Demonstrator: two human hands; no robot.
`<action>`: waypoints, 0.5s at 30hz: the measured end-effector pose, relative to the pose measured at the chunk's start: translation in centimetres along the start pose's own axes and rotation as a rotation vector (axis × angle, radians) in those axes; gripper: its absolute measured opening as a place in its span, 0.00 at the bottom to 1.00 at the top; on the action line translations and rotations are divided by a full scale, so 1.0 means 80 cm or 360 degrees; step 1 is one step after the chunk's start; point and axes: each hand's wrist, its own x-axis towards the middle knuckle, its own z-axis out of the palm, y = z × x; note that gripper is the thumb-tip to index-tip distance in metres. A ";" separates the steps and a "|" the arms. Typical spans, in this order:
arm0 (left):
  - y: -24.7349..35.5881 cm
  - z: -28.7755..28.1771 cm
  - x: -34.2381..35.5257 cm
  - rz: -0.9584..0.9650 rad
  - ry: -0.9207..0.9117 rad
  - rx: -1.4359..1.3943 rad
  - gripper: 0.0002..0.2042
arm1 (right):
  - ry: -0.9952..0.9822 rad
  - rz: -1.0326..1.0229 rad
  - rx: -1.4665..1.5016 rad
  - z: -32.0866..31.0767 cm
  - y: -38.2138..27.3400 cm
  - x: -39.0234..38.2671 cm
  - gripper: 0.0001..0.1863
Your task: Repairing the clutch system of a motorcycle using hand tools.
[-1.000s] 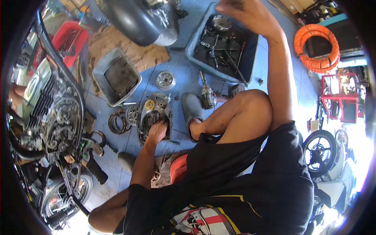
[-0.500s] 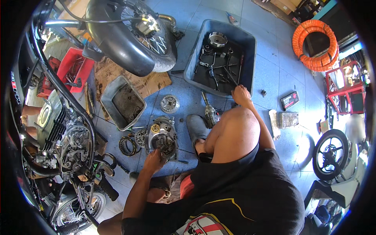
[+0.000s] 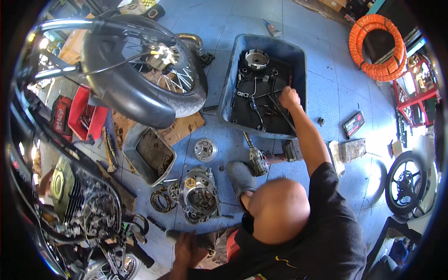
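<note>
My right hand (image 3: 289, 98) reaches into a blue plastic tub (image 3: 305, 93) of dark metal parts and tools, and its fingers are closed around a thin metal rod (image 3: 285, 117) lying among them. A round clutch drum (image 3: 256, 58) sits at the tub's far end. My left hand (image 3: 187, 248) rests low near the floor beside my foot, fingers apart, holding nothing. It is a short way below a silver engine cover (image 3: 200, 196) on the blue floor. My bent knee (image 3: 277, 210) fills the middle foreground.
A power wrench (image 3: 259, 161) lies by my grey shoe (image 3: 240, 177). A clutch plate ring (image 3: 161, 201), a round gear (image 3: 205, 149) and a grey oil pan (image 3: 149, 156) lie on the floor. A motorcycle wheel (image 3: 140, 88), an engine (image 3: 79, 200), a red crate (image 3: 81, 114) and an orange hose coil (image 3: 378, 46) surround the spot.
My right hand has gone from beside my knee into the blue tub. My left hand has drawn back from the engine cover toward my body.
</note>
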 end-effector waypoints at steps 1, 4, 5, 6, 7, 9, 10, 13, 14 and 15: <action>-0.002 0.010 -0.005 0.0041 0.0066 -0.0091 0.19 | 0.0062 0.0072 0.0081 0.008 0.007 0.024 0.18; -0.007 0.044 -0.008 0.0085 0.0216 -0.0255 0.16 | 0.0151 0.0031 0.0052 0.037 0.031 0.101 0.20; -0.007 0.053 -0.008 0.0022 0.0158 -0.0218 0.16 | 0.0316 -0.0217 -0.0003 0.050 0.039 0.122 0.13; -0.003 0.060 -0.010 -0.0047 0.0090 -0.0185 0.15 | 0.0332 -0.0402 -0.0077 0.060 0.047 0.141 0.13; 0.001 0.064 -0.010 -0.0110 0.0023 -0.0146 0.14 | 0.0312 -0.0536 -0.0183 0.068 0.049 0.162 0.15; 0.008 0.067 -0.005 -0.0243 -0.0056 -0.0081 0.13 | 0.0277 -0.0631 -0.0169 0.080 0.052 0.192 0.20; 0.012 0.066 -0.001 -0.0319 -0.0082 -0.0062 0.12 | 0.0287 -0.0651 -0.0138 0.084 0.052 0.204 0.22; 0.018 0.059 0.014 -0.0520 -0.0104 -0.0132 0.10 | 0.0221 -0.0696 0.0041 0.088 0.053 0.230 0.25; 0.014 0.054 0.021 -0.0516 -0.0120 -0.0182 0.09 | 0.0197 -0.0658 0.0084 0.088 0.055 0.235 0.26; 0.012 0.048 0.026 -0.0504 -0.0099 -0.0205 0.09 | 0.0141 -0.0672 0.0123 0.088 0.057 0.240 0.27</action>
